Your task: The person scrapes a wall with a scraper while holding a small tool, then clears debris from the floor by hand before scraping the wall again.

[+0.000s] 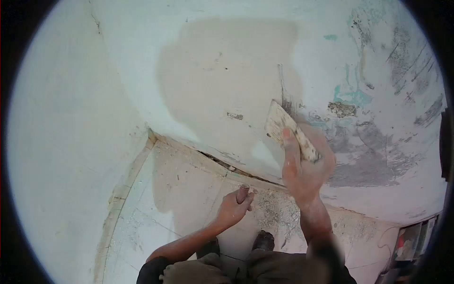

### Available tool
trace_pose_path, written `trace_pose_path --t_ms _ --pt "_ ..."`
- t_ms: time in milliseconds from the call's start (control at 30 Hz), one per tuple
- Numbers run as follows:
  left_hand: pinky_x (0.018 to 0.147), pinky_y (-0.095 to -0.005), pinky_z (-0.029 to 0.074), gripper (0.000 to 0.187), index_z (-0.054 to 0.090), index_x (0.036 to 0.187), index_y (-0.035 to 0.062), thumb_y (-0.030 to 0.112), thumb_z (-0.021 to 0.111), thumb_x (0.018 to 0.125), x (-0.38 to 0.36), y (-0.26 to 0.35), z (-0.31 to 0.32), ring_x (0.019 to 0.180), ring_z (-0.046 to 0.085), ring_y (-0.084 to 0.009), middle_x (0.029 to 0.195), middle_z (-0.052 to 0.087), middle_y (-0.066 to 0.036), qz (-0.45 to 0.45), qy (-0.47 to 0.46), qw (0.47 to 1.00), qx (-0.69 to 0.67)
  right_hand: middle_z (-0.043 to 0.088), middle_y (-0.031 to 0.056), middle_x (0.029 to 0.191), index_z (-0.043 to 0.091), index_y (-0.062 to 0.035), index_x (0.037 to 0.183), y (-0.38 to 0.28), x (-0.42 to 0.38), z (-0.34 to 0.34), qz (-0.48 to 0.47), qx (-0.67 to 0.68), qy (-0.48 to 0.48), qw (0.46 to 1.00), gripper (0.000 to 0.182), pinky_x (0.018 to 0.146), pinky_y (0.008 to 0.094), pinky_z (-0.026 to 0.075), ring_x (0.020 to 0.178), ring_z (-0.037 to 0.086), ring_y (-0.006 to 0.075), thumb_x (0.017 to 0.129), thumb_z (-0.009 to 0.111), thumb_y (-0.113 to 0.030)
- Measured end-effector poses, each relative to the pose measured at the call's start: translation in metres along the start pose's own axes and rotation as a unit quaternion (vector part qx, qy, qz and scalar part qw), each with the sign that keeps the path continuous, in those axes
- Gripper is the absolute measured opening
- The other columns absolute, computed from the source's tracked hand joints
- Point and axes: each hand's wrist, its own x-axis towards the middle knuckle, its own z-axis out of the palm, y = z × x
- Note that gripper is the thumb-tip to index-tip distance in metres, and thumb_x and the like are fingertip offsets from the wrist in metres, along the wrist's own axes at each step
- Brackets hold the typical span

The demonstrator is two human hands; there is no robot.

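Observation:
In the upper right part of the head view, my right hand (pixel 309 168) grips a flat, off-white scraper (pixel 283 124) smeared with dark marks. My thumb lies along its face, and the fingers behind it are blurred. The scraper's tip overlaps a dark, scuffed streak on the wall (pixel 227 71). Lower down, my left hand (pixel 236 206) is closed in front of my body, above the floor. A short brownish, round-ended shape stands at the top of that fist; I cannot tell whether it is my thumb or a held thing.
Bare grey and turquoise patches (pixel 352 97) mark the wall on the right. Along its foot runs a cracked skirting edge (pixel 217 165) with a dark gap. Crumbs and dust (pixel 279 213) lie on the tiled floor near my shoes (pixel 263 240). A shelf-like unit (pixel 416 241) stands far right.

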Motion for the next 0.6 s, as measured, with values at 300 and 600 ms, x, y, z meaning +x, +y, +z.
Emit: trace_pose_path --t_ms 300,600 --pt "0.06 -0.0352 0.043 0.033 0.052 0.073 -0.0024 0.026 0.058 0.088 -0.001 0.005 -0.007 0.059 0.052 -0.0179 0.059 0.052 -0.01 0.071 0.096 0.993 -0.005 0.064 0.0109 0.089 0.059 0.0057 0.104 -0.013 -0.005 -0.002 -0.09 -0.055 0.063 0.992 0.023 0.082 0.0323 0.049 0.088 0.061 0.0185 0.083 0.064 -0.003" --pt "0.061 -0.0343 0.042 0.033 0.055 0.079 -0.0042 0.027 0.061 0.086 0.0 -0.006 -0.022 0.06 0.047 -0.0172 0.064 0.054 -0.013 0.036 0.113 0.993 -0.01 0.065 0.0129 0.101 0.057 -0.0004 0.116 -0.012 -0.006 0.015 -0.105 -0.1 0.021 0.989 0.029 0.079 0.0302 0.052 0.085 0.064 0.0186 0.088 0.058 -0.006"
